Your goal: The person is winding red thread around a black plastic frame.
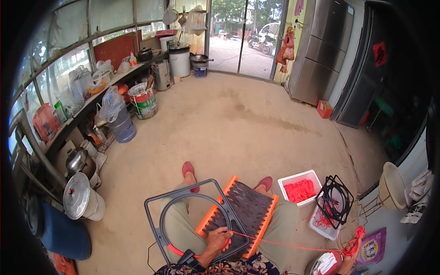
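- Nearest thing is the left hand [219, 237], fingers curled shut and pinching the red cord [284, 244] right against the dark grey frame [158, 219] on the lap. Wrist is bent, forearm comes up from the bottom edge with a black watch [191, 260] on it.
- That frame is a rounded square with a ring inside; it leans over the knees, overlapping an orange-edged board [247, 211] with dark woven strips, just to its right.
- The cord runs taut from the left hand out to the right hand [351, 255], low at the right edge, arm stretched out to the side. It's closed around a bunch of the red cord.
- Further right on the floor: a white box of red cord [300, 187], and a stack of black frames [336, 200] beside it.
- Red slippers [189, 172] sit on the concrete floor [238, 123].
- Far left is a cluttered shelf with buckets [143, 101] and pots [79, 160].
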`<state>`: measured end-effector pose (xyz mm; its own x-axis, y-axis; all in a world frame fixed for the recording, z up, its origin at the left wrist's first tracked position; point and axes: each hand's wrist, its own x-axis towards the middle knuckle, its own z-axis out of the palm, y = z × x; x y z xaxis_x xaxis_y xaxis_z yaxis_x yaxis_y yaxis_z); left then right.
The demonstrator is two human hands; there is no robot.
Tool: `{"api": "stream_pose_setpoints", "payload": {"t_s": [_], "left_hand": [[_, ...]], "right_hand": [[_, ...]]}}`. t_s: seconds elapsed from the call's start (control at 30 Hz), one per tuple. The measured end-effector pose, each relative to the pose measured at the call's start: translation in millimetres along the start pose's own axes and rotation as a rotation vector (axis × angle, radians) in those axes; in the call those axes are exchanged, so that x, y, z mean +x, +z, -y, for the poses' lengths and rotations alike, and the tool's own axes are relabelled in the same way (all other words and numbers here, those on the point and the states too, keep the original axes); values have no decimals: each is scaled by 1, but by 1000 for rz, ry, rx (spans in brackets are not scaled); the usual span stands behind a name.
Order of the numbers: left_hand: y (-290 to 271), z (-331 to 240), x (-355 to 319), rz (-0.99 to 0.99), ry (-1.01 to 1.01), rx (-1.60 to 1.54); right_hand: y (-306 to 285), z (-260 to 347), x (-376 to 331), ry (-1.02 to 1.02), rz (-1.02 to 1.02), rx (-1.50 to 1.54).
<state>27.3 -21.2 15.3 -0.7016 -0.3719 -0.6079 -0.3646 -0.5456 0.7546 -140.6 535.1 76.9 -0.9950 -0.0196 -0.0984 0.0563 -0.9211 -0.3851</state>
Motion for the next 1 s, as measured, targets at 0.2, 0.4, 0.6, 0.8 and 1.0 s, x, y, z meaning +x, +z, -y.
{"api": "stream_pose_setpoints", "payload": {"t_s": [0.2,0.4,0.6,0.8,1.0], "left_hand": [[5,-16,-4,144,-223,-87],[-5,-3,5,172,-191,-206],[-1,2,4,81,-126,-77],[0,7,1,13,-42,42],[-2,-2,1,-23,59,65]], "right_hand": [[-22,-10,40,-437,-339,-1279],[51,-109,52,-116,12,-1396],[152,-277,-17,316,937,-1593],[153,-369,-47,-132,1494,-1864],[133,-401,-45,80,1349,-2092]]}}
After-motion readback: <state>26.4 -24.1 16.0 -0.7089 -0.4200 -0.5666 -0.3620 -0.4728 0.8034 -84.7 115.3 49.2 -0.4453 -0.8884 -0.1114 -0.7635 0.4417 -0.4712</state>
